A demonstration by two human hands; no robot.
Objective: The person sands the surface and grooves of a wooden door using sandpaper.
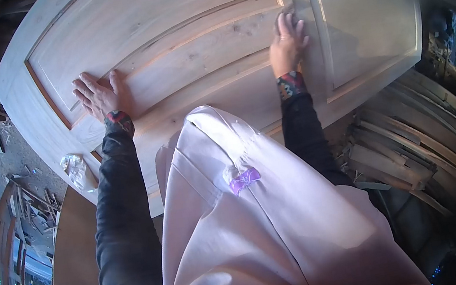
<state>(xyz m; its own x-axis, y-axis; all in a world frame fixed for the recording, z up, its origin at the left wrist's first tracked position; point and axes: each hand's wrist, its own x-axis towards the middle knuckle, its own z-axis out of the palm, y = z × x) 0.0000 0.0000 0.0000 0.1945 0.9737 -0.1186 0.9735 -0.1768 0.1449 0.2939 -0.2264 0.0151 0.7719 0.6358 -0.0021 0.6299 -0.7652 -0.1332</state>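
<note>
A large pale wooden door (pixel 191 50) with raised panels lies across the upper part of the view. My left hand (pixel 97 95) rests on its left part with the fingers spread, holding nothing. Farther right, my right hand (pixel 288 45) is on the door where the frame strips meet, its fingers bent and pressed down. A thin grey-brown sheet (pixel 288 7) shows at those fingertips; its kind is hard to make out, and most of it is hidden under the hand. Light-coloured cloth (pixel 283 193) with a purple patch (pixel 244 181) covers my body in front of the door.
A crumpled white plastic bag (pixel 78 172) sits at the door's lower left edge. Curved wooden pieces (pixel 409 133) are stacked at the right. Wood scraps (pixel 30 198) litter the ground at the left, beside a brown curved board (pixel 74 260).
</note>
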